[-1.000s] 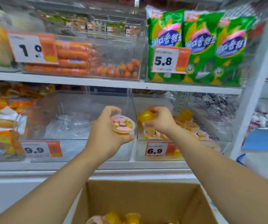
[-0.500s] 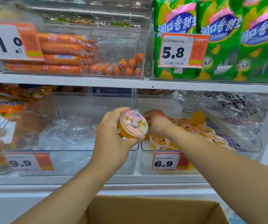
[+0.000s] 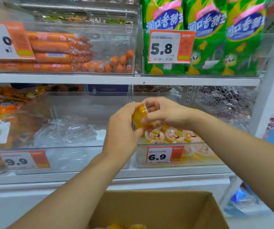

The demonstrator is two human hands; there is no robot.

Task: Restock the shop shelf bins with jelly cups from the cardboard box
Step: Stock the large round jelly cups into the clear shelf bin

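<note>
While both arms reach forward, left hand [image 3: 122,128] and right hand [image 3: 164,111] together grip one jelly cup [image 3: 139,118].

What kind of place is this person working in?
Most likely a small grocery or convenience shop: clear shelf bins carry price tags such as 6.9, green snack bags sit above, and both hands hold a jelly cup over a cardboard box.

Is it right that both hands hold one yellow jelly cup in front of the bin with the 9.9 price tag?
Not quite. The head view shows the left hand and right hand holding the yellow jelly cup in front of the bin with the 6.9 price tag, not 9.9.
</note>
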